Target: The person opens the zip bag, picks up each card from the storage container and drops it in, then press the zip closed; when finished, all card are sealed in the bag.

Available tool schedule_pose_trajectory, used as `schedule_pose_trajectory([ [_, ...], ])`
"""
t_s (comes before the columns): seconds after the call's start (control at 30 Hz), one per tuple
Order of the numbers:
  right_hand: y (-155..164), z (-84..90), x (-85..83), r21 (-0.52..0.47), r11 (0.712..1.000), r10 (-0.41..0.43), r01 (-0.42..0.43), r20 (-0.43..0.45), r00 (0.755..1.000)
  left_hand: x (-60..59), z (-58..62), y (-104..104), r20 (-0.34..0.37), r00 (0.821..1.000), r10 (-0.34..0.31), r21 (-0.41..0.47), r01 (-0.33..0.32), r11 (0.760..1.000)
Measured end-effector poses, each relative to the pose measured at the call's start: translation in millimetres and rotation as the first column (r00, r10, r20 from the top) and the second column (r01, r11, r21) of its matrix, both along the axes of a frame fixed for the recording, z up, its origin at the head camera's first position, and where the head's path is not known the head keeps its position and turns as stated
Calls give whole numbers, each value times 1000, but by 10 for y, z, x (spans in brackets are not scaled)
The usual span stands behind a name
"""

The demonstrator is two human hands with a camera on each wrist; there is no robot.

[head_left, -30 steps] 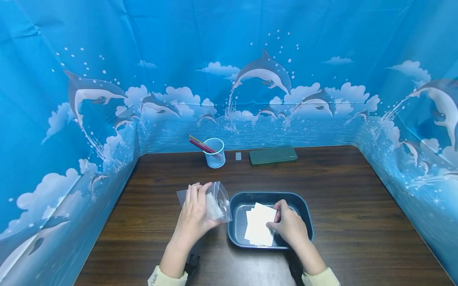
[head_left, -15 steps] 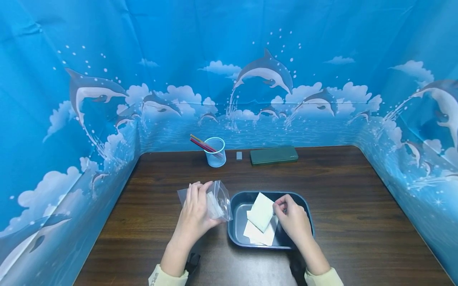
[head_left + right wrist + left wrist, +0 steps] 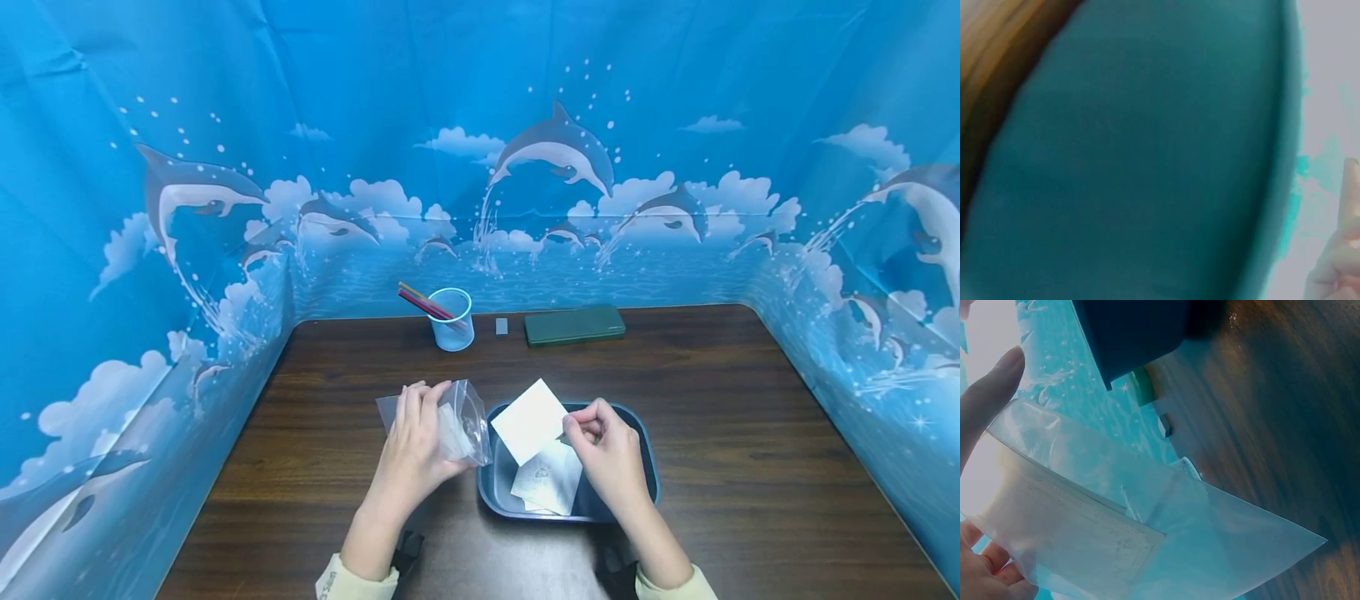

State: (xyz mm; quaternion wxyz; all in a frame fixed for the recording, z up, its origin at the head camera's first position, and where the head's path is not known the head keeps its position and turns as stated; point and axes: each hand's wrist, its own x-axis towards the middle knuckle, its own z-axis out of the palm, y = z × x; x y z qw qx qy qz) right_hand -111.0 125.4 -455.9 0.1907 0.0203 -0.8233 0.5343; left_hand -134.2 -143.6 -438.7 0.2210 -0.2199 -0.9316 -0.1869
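Head view, lower centre of the frame: the right hand (image 3: 609,454) pinches a white card (image 3: 529,421) by its right corner between thumb and fingertips, holding it tilted above the left half of a dark blue tray (image 3: 645,467). More white sheets (image 3: 551,485) lie flat in the tray under the raised card. Just left of the tray, the left hand (image 3: 416,446) grips a clear plastic bag (image 3: 468,421), fingers curled round its near side, with the bag's mouth turned toward the tray; the bag's right edge is just beside the tray's left rim. Both hands sit over a dark wooden table (image 3: 750,467).

Left wrist view shows what the head view cannot: through the bag's clear film a pale printed sheet (image 3: 1079,537) is already inside, and a thumb tip presses the bag at the upper left of that frame. The tray's dark corner sits at its top.

Right wrist view is blurred; it gives only the tray's teal wall filling most of the frame and fingertips (image 3: 1341,250) at the lower right edge, so the pinch itself cannot be read there.

Toward the upper middle of the head view stand a pale blue cup (image 3: 453,321) with coloured sticks (image 3: 422,303), a small grey block (image 3: 501,326) and a flat green case (image 3: 573,325), well apart from the hands. A blue dolphin-print backdrop (image 3: 555,150) surrounds the table.
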Motion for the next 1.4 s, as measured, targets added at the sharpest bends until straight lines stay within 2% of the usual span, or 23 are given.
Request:
schedule_pose_trajectory([
  [0.23,-74,129,62,-127,991,-52,39,-100,994,-11,-2,21,-42,999,-12,7,12,1000],
  [0.37,-138,176,90,-222,975,-50,14,-155,987,-2,16,31,-39,999,-10,8,11,1000],
  [0.47,-189,198,102,-256,967,-39,-10,-186,982,-2,32,32,-36,999,-5,6,5,1000],
  [0.67,-299,230,132,-253,967,-25,-22,-181,983,-2,40,28,-51,999,-7,7,8,1000],
  [0.83,-397,403,219,-203,979,-30,-14,-210,977,9,50,50,-38,999,-6,3,6,1000],
  [0.97,-442,485,253,-207,978,-24,-15,-185,982,19,64,69,-21,1000,-6,3,6,1000],
  [1.07,-465,463,252,-216,976,-11,-27,-171,985,25,70,78,-15,1000,-6,-3,6,1000],
  [1.3,-487,165,159,-231,972,17,-48,-138,990,31,63,94,-15,1000,-8,-5,8,1000],
  [1.4,-512,184,176,-234,970,38,-70,-137,990,30,61,101,-19,1000,-8,-5,8,1000],
])
